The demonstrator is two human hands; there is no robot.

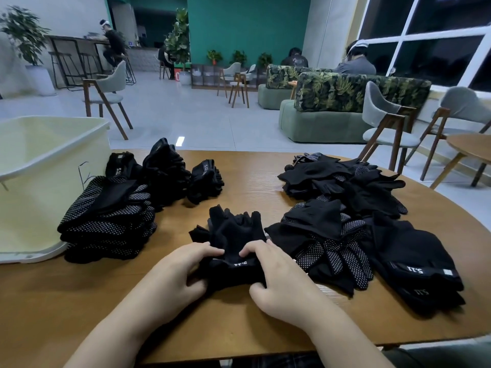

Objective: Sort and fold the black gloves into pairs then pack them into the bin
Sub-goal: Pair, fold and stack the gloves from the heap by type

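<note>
Both hands grasping one black glove pair (233,235) on worktop (255,171).
Left hand (183,272), right hand (276,274) pinch its cuff; cream bin (53,160) interior shows no gloves.

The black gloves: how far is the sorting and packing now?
Done: folded stacks beside the bin. In hand: both hands, left and right, grip one glove pair. Left: the loose pile on the right; no gloves show in the bin.

I see a café-style lounge, leaf-print sofas (356,92), wooden chairs (106,94), bar counter (77,41), potted plants (24,33), teal wall (247,25).
</note>
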